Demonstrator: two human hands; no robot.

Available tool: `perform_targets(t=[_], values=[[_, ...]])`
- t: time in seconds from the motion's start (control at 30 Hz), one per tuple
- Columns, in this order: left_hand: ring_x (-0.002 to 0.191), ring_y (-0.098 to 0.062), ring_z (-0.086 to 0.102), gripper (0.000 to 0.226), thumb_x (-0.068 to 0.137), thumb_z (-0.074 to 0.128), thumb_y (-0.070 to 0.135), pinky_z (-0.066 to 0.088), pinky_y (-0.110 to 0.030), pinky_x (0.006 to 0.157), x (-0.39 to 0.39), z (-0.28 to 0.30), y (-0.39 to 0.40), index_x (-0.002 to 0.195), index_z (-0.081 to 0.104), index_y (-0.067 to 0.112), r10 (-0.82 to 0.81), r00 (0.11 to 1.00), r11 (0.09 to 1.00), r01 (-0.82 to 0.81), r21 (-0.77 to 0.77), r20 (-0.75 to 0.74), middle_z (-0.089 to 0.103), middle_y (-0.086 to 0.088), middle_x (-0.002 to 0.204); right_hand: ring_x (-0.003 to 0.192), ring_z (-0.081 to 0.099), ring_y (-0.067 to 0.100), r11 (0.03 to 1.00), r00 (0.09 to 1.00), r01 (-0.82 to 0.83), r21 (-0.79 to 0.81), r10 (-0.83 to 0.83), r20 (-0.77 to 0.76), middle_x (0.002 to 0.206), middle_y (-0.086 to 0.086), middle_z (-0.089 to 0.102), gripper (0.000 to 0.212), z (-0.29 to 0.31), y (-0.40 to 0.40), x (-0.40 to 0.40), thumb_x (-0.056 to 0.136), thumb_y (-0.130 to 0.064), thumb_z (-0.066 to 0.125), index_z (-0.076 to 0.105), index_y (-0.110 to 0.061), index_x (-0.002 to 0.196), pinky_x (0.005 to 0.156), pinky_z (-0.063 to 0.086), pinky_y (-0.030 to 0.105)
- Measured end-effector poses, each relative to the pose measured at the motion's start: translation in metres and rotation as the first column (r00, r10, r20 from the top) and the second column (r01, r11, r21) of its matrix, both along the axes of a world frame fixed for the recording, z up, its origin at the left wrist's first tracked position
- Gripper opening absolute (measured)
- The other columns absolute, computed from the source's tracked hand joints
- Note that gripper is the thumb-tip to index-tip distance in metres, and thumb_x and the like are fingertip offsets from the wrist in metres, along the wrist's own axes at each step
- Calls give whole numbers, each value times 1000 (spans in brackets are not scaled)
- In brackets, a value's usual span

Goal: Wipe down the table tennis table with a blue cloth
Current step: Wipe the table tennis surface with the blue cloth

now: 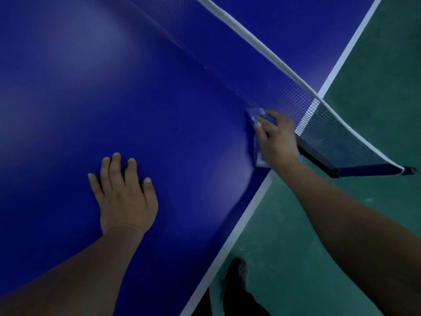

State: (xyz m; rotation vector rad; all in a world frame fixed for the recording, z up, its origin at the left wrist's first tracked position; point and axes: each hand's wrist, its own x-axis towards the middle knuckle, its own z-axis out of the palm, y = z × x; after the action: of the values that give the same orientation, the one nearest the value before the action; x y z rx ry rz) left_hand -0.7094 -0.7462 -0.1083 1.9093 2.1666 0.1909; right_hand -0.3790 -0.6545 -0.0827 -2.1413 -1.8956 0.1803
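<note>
Two bare hands of ours are working on the table tennis table [114, 87], whose blue top is filling the left and middle of the view. We are laying our left hand [124, 195] flat on the near part of the top, fingers straight and slightly spread, palm down, holding nothing. We are pressing our right hand [276, 137] down on the blue cloth [258, 133], fingers extended over it, at the right side of the top; the cloth is lying flat under the palm, its far corner poking out past the fingertips and its near left edge showing beside the wrist. The cloth is sitting just beside the net [296, 96], which is running from the far middle down to the right, with its white top band [255, 45] curving above the mesh and its dark end post [337, 172] overhanging the table's side. The table's white edge line [230, 242] is running diagonally from the near middle up toward the cloth, and the cloth's near end is lying close to that edge. Left of the cloth, a broad stretch of blue top is lying open between our two hands and beyond. Right of the edge we are seeing green floor [319, 224], and near the bottom a dark shoe [238, 272] standing on it, close to the table's side.
</note>
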Motion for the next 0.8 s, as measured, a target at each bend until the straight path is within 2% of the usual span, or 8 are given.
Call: perform_targets(t=[0.1,0.17,0.3,0.43,0.57,0.63,0.73,0.8], values=[[150,-31,10,61,96,27,39,2,-59,120,0,-1,0,144,39,4,4,1000,1000,-4,-5,3,22,-18,158,109,56,39,998,998,-47,44,45,42,132,14,61,33,-18,-14,-47,101,-26,54,69,-8,123,91,40,40],[150,-31,10,61,96,28,39,2,-59,120,1,0,0,144,39,4,6,1000,1000,-6,-4,8,22,-18,158,101,59,37,951,952,-303,60,305,-30,129,15,63,30,-22,-74,-81,99,-21,55,70,-10,122,85,44,42],[151,-31,10,61,97,27,39,2,-60,120,0,0,0,144,39,3,9,1000,1000,-9,6,22,22,-18,158,94,59,30,690,687,-723,-31,714,-140,122,11,68,29,-12,-156,-81,98,-26,53,74,-16,116,75,53,38],[151,-31,9,61,97,27,39,2,-60,120,0,1,1,145,38,4,13,1000,1000,-13,-6,10,21,-18,159,88,64,33,857,855,-516,9,515,-65,109,11,70,27,-10,-73,-37,102,-25,51,75,-15,108,79,52,45],[150,-31,9,59,97,27,38,2,-59,120,1,3,0,145,38,4,10,1000,1000,-10,-2,13,21,-18,159,110,53,42,997,999,45,61,-46,19,132,18,59,30,-20,-23,-51,100,-16,56,67,-6,125,94,41,43],[150,-32,10,60,97,27,38,2,-59,120,1,3,-1,145,38,4,16,1000,1000,-16,0,11,21,-18,159,105,56,43,999,1000,-16,48,17,-17,131,19,60,35,-21,-53,-84,94,-10,58,66,-9,128,89,43,45],[150,-32,10,59,97,28,38,2,-60,120,0,0,0,145,37,3,10,1000,1000,-10,6,13,20,-18,158,98,60,38,932,932,-361,11,361,-5,127,15,63,33,-21,-120,-93,89,-11,67,70,-11,122,83,48,44],[150,-32,10,59,97,28,38,3,-60,120,0,0,0,145,37,3,8,1000,1000,-8,6,13,21,-18,158,94,62,40,940,940,-341,31,340,30,121,19,66,37,-21,-119,-64,78,-1,76,73,-7,114,83,51,45]])
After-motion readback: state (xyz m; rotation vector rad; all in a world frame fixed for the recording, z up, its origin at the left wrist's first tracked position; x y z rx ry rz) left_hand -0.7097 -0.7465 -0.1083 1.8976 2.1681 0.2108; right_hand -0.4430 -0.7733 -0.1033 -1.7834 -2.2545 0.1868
